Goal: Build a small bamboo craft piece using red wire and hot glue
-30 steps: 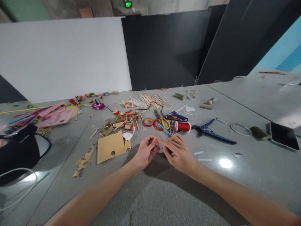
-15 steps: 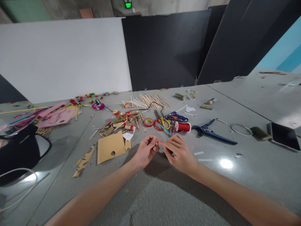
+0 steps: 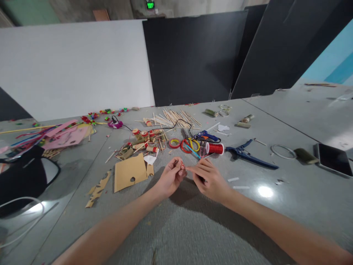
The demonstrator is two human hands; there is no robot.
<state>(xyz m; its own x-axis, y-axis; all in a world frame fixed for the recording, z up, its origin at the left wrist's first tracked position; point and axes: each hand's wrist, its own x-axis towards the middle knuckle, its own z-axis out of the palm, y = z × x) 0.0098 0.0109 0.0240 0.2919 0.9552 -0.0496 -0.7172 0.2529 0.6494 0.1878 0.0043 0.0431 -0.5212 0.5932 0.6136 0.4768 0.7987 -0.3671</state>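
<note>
My left hand and my right hand meet just above the grey table, fingertips pinched together on a tiny red piece. What the piece is I cannot make out. The left fingers curl round it from the left; the right forefinger and thumb pinch its right end. A spool of red thread stands right behind the hands, beside red and yellow tape rings. A cut cardboard sheet lies to the left of my left hand.
Blue pliers lie to the right, a blue glue gun behind the spool. Wooden sticks and small wrapped bobbins are scattered further back. A tablet sits far right, pink paper and a black bag on the left.
Both hands stay in place; the fingers shift slightly on the small red piece. Nothing else on the table has moved.
</note>
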